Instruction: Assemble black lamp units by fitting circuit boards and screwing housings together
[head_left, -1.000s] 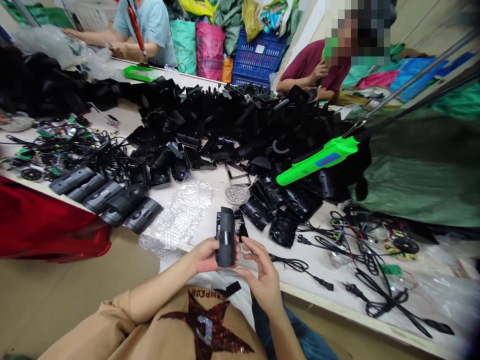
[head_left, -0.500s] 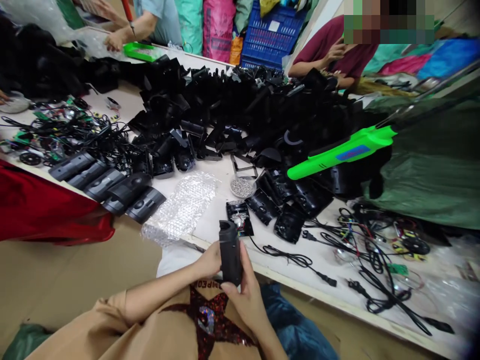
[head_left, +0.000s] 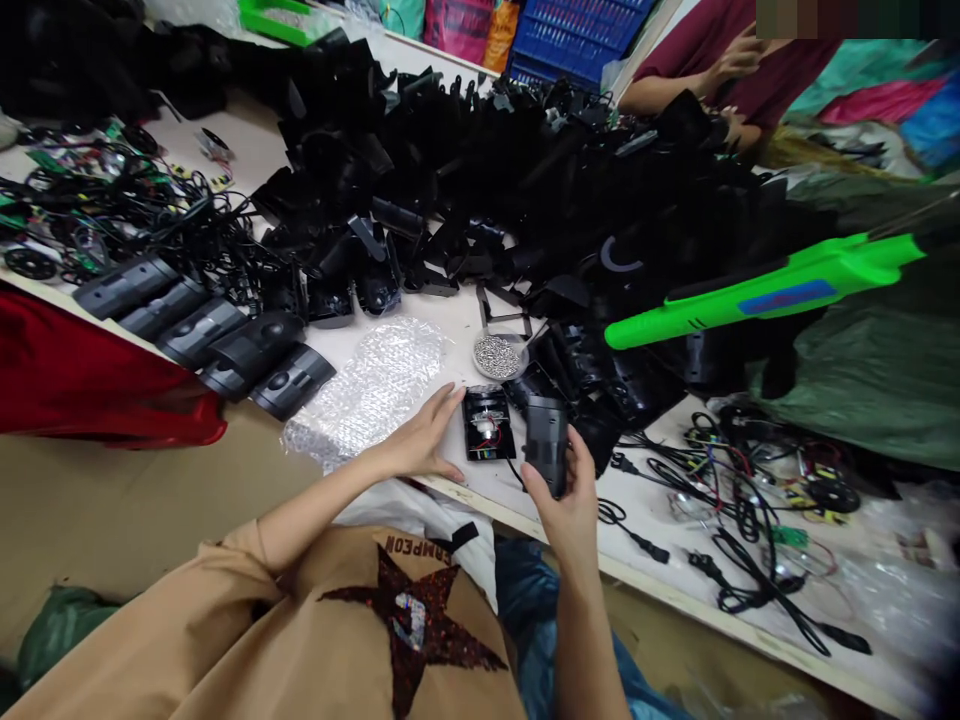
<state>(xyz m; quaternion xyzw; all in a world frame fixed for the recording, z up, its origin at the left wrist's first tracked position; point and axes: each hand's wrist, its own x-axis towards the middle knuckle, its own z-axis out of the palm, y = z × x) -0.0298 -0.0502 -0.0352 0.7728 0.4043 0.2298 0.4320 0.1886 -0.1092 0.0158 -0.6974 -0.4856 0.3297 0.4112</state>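
In my right hand (head_left: 566,490) is a black plastic housing half (head_left: 547,440), held upright just above the front of the table (head_left: 454,470). My left hand (head_left: 424,438) is free, thumb and fingers apart, close to the left side of an open black housing (head_left: 480,450). That housing lies on the table with red wires and a pale part inside it. A cord leads out of its lower right corner and passes behind the piece in my right hand. Behind it stands a round dish of small metal screws (head_left: 496,356).
Bubble wrap (head_left: 375,390) and a row of black housings (head_left: 292,380) lie to the left. A green electric screwdriver (head_left: 720,305) hangs at the right. Black shells (head_left: 450,190) fill the back; wired parts (head_left: 750,480) lie at right. A co-worker (head_left: 697,75) sits opposite.
My right hand has carried the black housing half rightward, from in front of my chest to over the table edge. My left hand has let go of it and reached forward beside the open housing.
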